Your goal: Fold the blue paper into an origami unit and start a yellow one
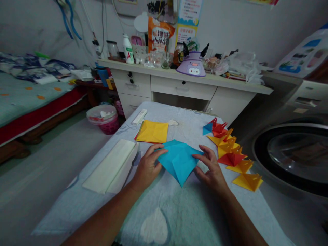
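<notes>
A creased blue sheet of origami paper point(179, 158) is held over the middle of the cloth-covered table, turned so one corner points toward me. My left hand point(150, 164) pinches its left corner between thumb and fingers. At the opposite corner, my right hand point(210, 165) grips the paper the same way. Just beyond the left hand lies a stack of yellow folded paper squares point(153, 131), with some red showing at its edge. Along the table's right side runs a row of folded paper figures point(232, 159) in yellow, orange, red and blue.
A white folded paper packet point(111, 167) lies on the table's left, and a small white box point(139, 117) near its far left corner. Beyond stands a cluttered white desk point(183, 89). A washing machine point(294, 143) is at the right, a pink bin point(104, 119) on the left floor.
</notes>
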The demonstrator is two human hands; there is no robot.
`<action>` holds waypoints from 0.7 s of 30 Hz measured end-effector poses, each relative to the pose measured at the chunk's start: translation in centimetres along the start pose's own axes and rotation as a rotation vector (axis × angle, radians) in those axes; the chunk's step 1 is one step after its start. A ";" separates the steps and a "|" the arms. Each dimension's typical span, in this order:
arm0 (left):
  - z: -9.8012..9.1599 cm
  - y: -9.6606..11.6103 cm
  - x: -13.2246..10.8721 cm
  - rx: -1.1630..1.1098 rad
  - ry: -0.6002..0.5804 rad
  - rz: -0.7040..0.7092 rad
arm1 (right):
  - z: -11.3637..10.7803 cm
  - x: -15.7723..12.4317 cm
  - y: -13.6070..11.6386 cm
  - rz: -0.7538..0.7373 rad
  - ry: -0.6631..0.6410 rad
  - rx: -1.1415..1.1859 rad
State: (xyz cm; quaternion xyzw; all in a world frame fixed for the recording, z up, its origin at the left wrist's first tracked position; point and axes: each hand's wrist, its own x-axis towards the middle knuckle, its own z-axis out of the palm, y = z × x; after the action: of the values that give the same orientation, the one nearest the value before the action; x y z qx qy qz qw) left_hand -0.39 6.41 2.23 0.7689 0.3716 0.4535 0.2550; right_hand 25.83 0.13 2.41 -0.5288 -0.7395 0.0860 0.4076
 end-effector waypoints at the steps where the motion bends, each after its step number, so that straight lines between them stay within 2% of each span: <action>1: 0.0 -0.1 -0.1 0.033 -0.026 0.013 | 0.2 -0.1 0.2 -0.018 -0.011 -0.037; 6: -0.2 -0.1 -0.3 0.090 -0.159 0.004 | 1.0 -0.5 0.9 -0.142 -0.063 -0.277; 9: -0.3 -0.1 -0.3 0.112 -0.212 0.001 | 1.3 -0.7 0.3 -0.153 -0.185 -0.351; 12: -0.3 -0.2 -0.3 0.143 -0.239 0.008 | 1.3 -0.6 -0.6 -0.158 -0.281 -0.350; 18: -0.5 -0.3 -0.4 0.307 -0.267 0.087 | 1.7 -0.5 -1.5 -0.191 -0.328 -0.307; 21: -0.8 -0.1 -0.6 0.385 -0.336 0.148 | 1.9 -0.6 -1.7 -0.182 -0.354 -0.273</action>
State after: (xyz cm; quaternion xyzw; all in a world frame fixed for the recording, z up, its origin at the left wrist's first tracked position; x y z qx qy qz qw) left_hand -1.28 6.10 2.19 0.8928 0.3462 0.2579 0.1283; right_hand 23.32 -0.55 1.80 -0.4869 -0.8488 0.0396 0.2024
